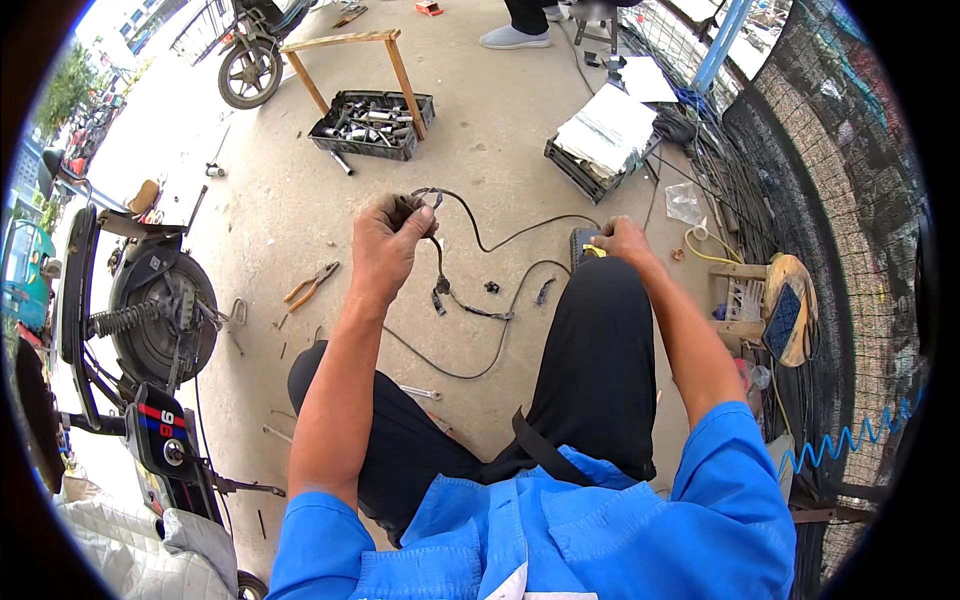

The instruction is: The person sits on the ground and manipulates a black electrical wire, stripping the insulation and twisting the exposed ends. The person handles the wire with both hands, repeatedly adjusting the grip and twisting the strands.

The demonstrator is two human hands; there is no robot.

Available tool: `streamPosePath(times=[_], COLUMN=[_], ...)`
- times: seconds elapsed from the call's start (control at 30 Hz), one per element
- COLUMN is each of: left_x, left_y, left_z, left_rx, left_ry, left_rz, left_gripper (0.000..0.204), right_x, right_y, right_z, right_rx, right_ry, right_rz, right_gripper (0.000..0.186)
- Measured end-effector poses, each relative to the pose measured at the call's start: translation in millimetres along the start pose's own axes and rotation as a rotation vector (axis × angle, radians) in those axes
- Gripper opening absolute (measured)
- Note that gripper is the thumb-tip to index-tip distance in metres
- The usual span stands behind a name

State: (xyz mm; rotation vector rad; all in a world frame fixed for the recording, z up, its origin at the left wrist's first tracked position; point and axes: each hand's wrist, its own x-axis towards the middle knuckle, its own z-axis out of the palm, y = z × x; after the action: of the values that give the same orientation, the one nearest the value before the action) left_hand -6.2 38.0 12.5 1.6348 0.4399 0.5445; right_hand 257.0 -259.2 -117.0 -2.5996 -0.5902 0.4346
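My left hand point(395, 235) is closed on a black cable point(470, 220), lifting a loop of it above the concrete floor. The cable's lower branches carry small black connectors point(442, 290) and trail toward my right knee. My right hand point(622, 240) is closed beside that knee, at a yellow item point(594, 251) and a dark grey block point(583, 240); what exactly it grips is partly hidden and too small to name. Small dark pieces point(492, 287) lie near the cable, and orange-handled pliers point(308, 287) lie left of it.
An electric two-wheeler point(155, 430) is at left, another point(250, 70) behind. A socket crate point(390, 150) with wooden frame and a crate of papers point(600, 130) stand ahead. Another person's shoe point(515, 38) is at back. Mesh fencing point(850, 200) and a low wooden seat point(790, 300) flank my right.
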Motion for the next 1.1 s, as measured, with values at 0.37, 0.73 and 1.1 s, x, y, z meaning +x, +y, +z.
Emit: streamPosePath(times=[0.37, 0.73, 1.1], left_x=[5, 4, 3], left_y=[-17, -6, -5], left_z=[-7, -1, -7], left_rx=[0.031, -0.067, -0.111], left_ry=[0.027, 0.094, 0.133], left_rz=[-0.005, -0.009, -0.008], left_gripper=[0.013, 0.014, 0.017], right_x=[38, 36, -45], right_y=[63, -16, -223], right_z=[142, 31, -97], right_rx=[0.075, 0.408, 0.967], right_ry=[0.158, -0.003, -0.169], right_rz=[0.44, 0.098, -0.314], right_gripper=[0.036, 0.026, 0.023])
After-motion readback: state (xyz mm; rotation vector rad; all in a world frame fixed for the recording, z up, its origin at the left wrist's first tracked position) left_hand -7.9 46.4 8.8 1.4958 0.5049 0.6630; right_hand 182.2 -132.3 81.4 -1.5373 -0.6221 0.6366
